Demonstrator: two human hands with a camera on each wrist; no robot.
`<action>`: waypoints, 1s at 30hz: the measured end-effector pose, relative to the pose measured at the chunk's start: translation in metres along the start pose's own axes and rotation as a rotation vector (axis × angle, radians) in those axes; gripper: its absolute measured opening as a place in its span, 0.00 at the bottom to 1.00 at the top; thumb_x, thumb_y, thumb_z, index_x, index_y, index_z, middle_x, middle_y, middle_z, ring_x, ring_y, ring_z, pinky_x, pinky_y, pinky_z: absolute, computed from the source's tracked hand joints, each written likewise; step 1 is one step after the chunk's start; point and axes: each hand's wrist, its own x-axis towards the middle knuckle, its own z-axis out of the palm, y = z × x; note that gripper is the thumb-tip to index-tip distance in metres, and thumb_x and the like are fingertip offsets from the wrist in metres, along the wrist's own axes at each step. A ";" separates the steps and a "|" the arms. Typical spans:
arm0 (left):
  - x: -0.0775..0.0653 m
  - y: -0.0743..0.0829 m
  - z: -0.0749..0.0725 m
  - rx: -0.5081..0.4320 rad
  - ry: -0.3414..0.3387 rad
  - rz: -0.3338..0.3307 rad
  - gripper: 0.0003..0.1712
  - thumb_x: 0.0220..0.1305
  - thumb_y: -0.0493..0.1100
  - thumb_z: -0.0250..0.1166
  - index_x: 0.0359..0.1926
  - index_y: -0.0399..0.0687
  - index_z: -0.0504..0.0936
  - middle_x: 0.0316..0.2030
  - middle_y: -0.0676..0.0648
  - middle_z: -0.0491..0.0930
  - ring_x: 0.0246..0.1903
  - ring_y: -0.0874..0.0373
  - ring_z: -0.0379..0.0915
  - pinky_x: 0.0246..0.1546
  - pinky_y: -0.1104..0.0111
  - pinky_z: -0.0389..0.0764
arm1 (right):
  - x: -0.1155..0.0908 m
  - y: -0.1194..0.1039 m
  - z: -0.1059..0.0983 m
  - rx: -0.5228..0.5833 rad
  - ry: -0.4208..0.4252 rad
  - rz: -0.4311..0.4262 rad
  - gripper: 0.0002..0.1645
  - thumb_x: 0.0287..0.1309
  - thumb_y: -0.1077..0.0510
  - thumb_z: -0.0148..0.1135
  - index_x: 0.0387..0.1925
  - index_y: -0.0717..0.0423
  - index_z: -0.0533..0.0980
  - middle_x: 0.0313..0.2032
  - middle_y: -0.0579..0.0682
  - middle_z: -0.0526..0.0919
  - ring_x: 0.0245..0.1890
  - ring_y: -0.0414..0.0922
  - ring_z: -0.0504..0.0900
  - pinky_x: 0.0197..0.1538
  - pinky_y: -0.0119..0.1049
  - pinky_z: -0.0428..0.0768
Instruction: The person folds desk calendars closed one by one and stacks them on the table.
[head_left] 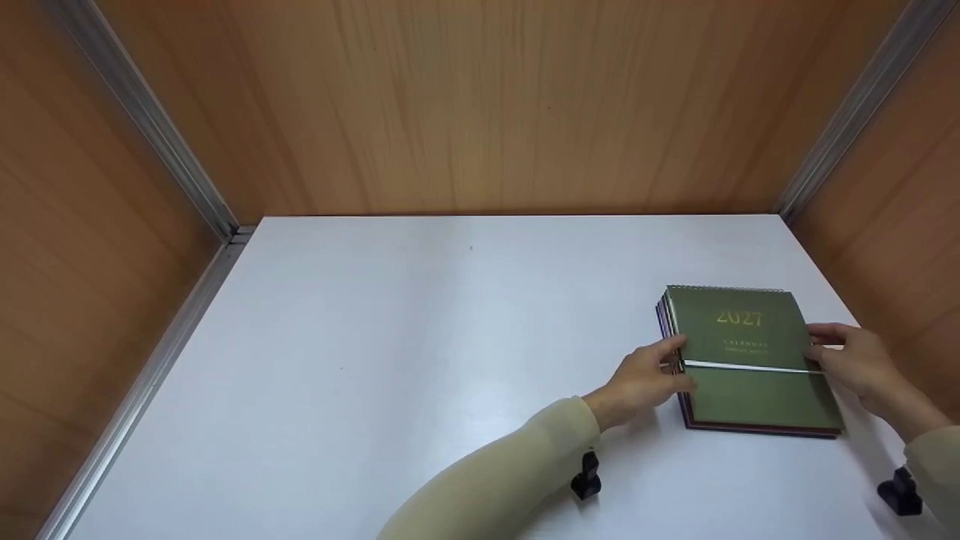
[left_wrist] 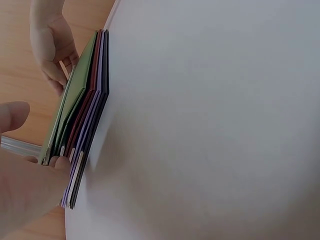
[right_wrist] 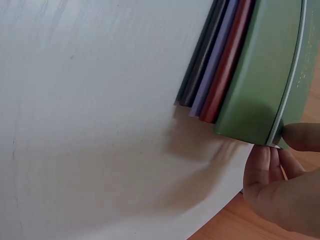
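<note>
A stack of desk calendars [head_left: 750,401] lies on the right side of the white table, the top one green and marked 2027. Red, purple and dark calendars [left_wrist: 95,107] show beneath it at the side. A thin white band [head_left: 754,367] runs across the green cover. Beside the left edge is my left hand [head_left: 637,379], thumb and forefinger spread, other fingertips touching the edge near the band's end. My right hand [head_left: 859,364] pinches the band at the right edge; in the right wrist view its thumb [right_wrist: 302,136] lies over the cover, fingers below.
Wooden panels [head_left: 487,105] close off the back and both sides, joined by metal rails [head_left: 150,105]. The right panel [head_left: 900,225] rises close beyond my right hand. Small black fittings [head_left: 586,476] hang under both sleeves.
</note>
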 end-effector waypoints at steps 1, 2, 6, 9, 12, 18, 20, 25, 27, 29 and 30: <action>0.000 0.000 0.000 0.006 -0.005 0.002 0.43 0.64 0.38 0.73 0.79 0.55 0.70 0.64 0.56 0.80 0.65 0.63 0.76 0.63 0.70 0.78 | 0.000 0.001 0.000 -0.007 0.008 -0.003 0.33 0.75 0.61 0.53 0.72 0.80 0.61 0.61 0.76 0.70 0.53 0.56 0.73 0.38 0.20 0.77; 0.000 0.000 -0.001 0.012 -0.012 0.007 0.42 0.65 0.37 0.72 0.79 0.54 0.70 0.63 0.56 0.80 0.64 0.63 0.76 0.62 0.71 0.78 | 0.000 0.001 0.001 -0.016 0.017 -0.006 0.33 0.75 0.61 0.53 0.72 0.80 0.62 0.60 0.75 0.71 0.51 0.51 0.73 0.37 0.20 0.77; 0.000 0.001 -0.002 0.047 -0.043 0.021 0.41 0.67 0.38 0.71 0.79 0.49 0.70 0.70 0.54 0.71 0.61 0.62 0.75 0.58 0.73 0.79 | 0.000 0.004 0.002 -0.040 0.043 -0.016 0.33 0.73 0.62 0.54 0.72 0.78 0.64 0.57 0.71 0.74 0.42 0.33 0.72 0.37 0.21 0.77; 0.000 0.002 -0.001 0.071 -0.066 0.017 0.42 0.67 0.38 0.71 0.80 0.48 0.68 0.76 0.54 0.62 0.65 0.62 0.71 0.60 0.75 0.76 | 0.000 0.006 0.003 -0.046 0.052 -0.022 0.32 0.73 0.62 0.54 0.72 0.78 0.65 0.56 0.71 0.75 0.42 0.34 0.72 0.37 0.22 0.77; -0.001 0.002 -0.001 0.095 -0.089 0.001 0.43 0.68 0.40 0.71 0.81 0.51 0.66 0.78 0.56 0.57 0.72 0.62 0.63 0.68 0.75 0.69 | 0.000 0.006 0.003 -0.046 0.044 -0.017 0.32 0.74 0.62 0.53 0.73 0.78 0.63 0.58 0.73 0.73 0.49 0.48 0.74 0.37 0.20 0.75; -0.003 0.002 0.002 0.178 -0.107 -0.030 0.45 0.67 0.43 0.72 0.82 0.56 0.65 0.80 0.60 0.51 0.78 0.61 0.51 0.74 0.73 0.59 | -0.002 0.006 0.002 -0.051 -0.003 -0.010 0.33 0.78 0.62 0.50 0.75 0.78 0.58 0.61 0.78 0.68 0.56 0.66 0.71 0.37 0.20 0.72; -0.003 0.002 0.003 0.208 -0.105 -0.034 0.45 0.68 0.44 0.72 0.82 0.57 0.64 0.80 0.61 0.50 0.78 0.61 0.53 0.74 0.73 0.60 | -0.002 0.005 0.002 -0.061 -0.005 -0.016 0.33 0.78 0.62 0.49 0.75 0.78 0.58 0.61 0.78 0.68 0.56 0.66 0.71 0.36 0.20 0.72; -0.006 0.003 0.005 0.306 -0.088 -0.031 0.45 0.69 0.47 0.71 0.82 0.61 0.63 0.80 0.63 0.49 0.78 0.60 0.53 0.74 0.71 0.61 | -0.001 0.002 0.002 -0.087 -0.004 -0.034 0.33 0.78 0.62 0.48 0.75 0.79 0.58 0.60 0.78 0.69 0.54 0.65 0.74 0.36 0.20 0.73; -0.007 0.003 0.006 0.327 -0.086 -0.029 0.45 0.69 0.47 0.71 0.82 0.62 0.63 0.80 0.64 0.49 0.79 0.60 0.52 0.74 0.70 0.62 | -0.001 0.003 0.002 -0.091 -0.010 -0.039 0.33 0.79 0.62 0.48 0.75 0.79 0.57 0.60 0.79 0.68 0.54 0.67 0.74 0.36 0.20 0.73; -0.009 0.004 0.007 0.330 -0.090 -0.028 0.45 0.69 0.47 0.71 0.82 0.62 0.63 0.80 0.64 0.49 0.79 0.59 0.51 0.74 0.70 0.62 | -0.002 0.004 0.001 -0.097 -0.013 -0.044 0.33 0.79 0.61 0.47 0.74 0.80 0.57 0.61 0.79 0.68 0.54 0.68 0.75 0.36 0.19 0.73; -0.009 0.005 0.007 0.326 -0.095 -0.027 0.45 0.69 0.47 0.71 0.82 0.62 0.62 0.80 0.64 0.49 0.80 0.59 0.51 0.74 0.70 0.62 | -0.002 0.004 0.001 -0.100 -0.015 -0.045 0.33 0.79 0.61 0.47 0.75 0.79 0.57 0.61 0.79 0.68 0.55 0.69 0.74 0.36 0.19 0.72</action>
